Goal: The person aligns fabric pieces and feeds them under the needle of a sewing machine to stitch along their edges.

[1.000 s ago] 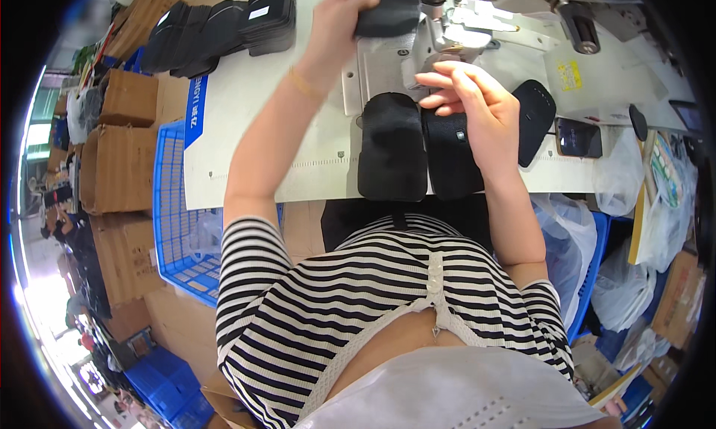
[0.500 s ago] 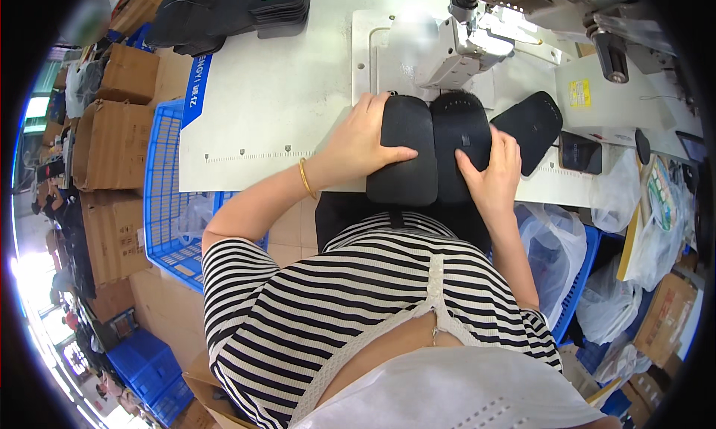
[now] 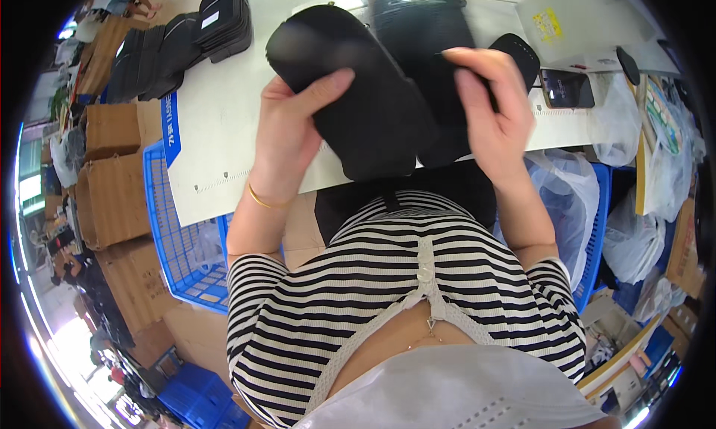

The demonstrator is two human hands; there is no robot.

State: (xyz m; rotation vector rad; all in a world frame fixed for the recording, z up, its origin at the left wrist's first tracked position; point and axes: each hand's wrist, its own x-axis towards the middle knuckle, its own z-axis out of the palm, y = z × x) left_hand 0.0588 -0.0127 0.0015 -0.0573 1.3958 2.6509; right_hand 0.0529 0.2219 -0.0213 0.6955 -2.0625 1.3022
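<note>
My left hand (image 3: 292, 127) grips a black two-part padded piece with rounded ends, its thumb lying on top of the left half (image 3: 373, 104). The piece is tilted and raised above the white table's front edge. Its right half (image 3: 429, 82) is blurred at the far end. At the right side of that half is my right hand (image 3: 501, 108), slightly smeared, with thumb and forefinger curled close together; what is between them cannot be made out. Beyond the right hand, a separate black rounded panel (image 3: 522, 58) with small holes along its end lies on the table.
Stacks of black panels (image 3: 225, 22) lie on the white table (image 3: 224, 123) at the far left. A phone (image 3: 567, 90) rests at the right. Blue baskets stand below the left (image 3: 165, 227) and right (image 3: 594, 227) table edges, with a plastic bag (image 3: 563, 186) at the right one.
The black piece has come up off the table and tilted, its far end swinging left. My left hand has moved left with it. My right thumb has left its face. The view has shifted.
</note>
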